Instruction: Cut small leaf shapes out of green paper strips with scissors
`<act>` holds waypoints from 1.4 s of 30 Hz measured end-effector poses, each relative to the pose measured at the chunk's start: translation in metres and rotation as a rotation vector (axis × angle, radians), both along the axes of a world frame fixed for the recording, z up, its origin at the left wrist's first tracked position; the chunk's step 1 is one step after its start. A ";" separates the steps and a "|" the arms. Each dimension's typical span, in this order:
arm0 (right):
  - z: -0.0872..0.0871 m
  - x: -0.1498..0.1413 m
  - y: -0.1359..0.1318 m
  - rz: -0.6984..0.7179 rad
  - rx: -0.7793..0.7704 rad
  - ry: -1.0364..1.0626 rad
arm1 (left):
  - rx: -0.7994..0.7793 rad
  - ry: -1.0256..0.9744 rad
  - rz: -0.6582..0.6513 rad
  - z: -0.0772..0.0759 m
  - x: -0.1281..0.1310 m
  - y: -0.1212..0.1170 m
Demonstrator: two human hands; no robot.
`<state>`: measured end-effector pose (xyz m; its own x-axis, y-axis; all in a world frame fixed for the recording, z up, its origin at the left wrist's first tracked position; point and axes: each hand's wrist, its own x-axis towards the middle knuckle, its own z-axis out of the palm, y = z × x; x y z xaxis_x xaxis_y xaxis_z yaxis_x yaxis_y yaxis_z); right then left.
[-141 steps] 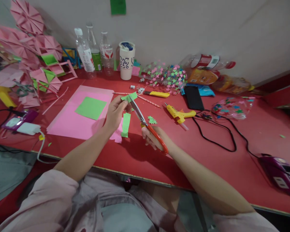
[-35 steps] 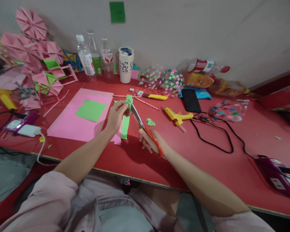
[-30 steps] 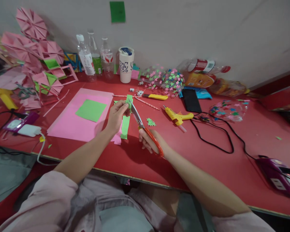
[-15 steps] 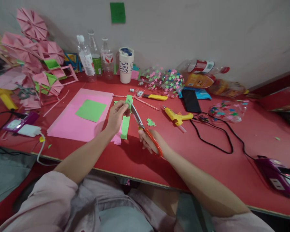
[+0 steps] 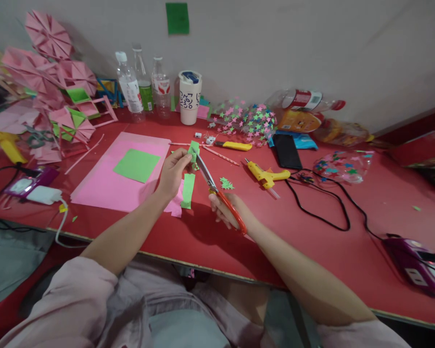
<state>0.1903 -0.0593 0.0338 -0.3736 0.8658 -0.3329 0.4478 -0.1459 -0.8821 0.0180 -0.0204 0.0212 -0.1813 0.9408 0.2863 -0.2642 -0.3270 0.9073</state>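
Note:
My left hand (image 5: pixel 176 170) pinches a small piece of green paper (image 5: pixel 193 148) above the table. My right hand (image 5: pixel 229 209) is closed round the orange handles of a pair of scissors (image 5: pixel 212 182), whose blade tips meet the green paper. Below the hands lie a green paper strip (image 5: pixel 187 192) and a scrap of pink paper (image 5: pixel 174 207). A little pile of cut green shapes (image 5: pixel 226 183) sits to the right of the blades. Left of my hands, a green paper square (image 5: pixel 137 166) rests on pink sheets (image 5: pixel 105 193).
A yellow glue gun (image 5: pixel 266 175) and its black cable lie on the right, near a phone (image 5: pixel 287 151). A yellow cutter knife (image 5: pixel 237 145), a tumbler (image 5: pixel 190 99) and several plastic bottles stand or lie further back. Pink folded paper pieces (image 5: pixel 49 36) fill the left.
The hands and scissors have barely shifted. The green paper is slightly turned at the blade tips, and the left hand has moved a touch left.

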 end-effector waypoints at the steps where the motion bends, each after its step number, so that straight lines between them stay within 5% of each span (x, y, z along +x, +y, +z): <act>1: 0.000 0.000 0.000 -0.009 -0.006 -0.005 | 0.002 0.003 -0.002 0.000 -0.001 0.000; 12: 0.000 0.002 0.002 -0.009 0.013 -0.002 | -0.044 -0.106 0.046 0.002 -0.010 0.006; 19: -0.002 0.001 0.003 -0.023 0.021 0.027 | -0.149 -0.125 -0.211 -0.001 -0.003 0.005; 32: -0.004 0.002 0.003 -0.002 -0.010 0.016 | -0.013 -0.093 0.096 0.000 -0.010 0.008; 42: -0.003 0.006 0.004 0.104 0.042 -0.015 | -0.010 -0.013 0.118 0.003 -0.007 0.005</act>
<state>0.1967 -0.0554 0.0311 -0.4577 0.8358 -0.3033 0.4719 -0.0607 -0.8796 0.0106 -0.0156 0.0241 -0.2944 0.9156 0.2738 -0.2367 -0.3474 0.9074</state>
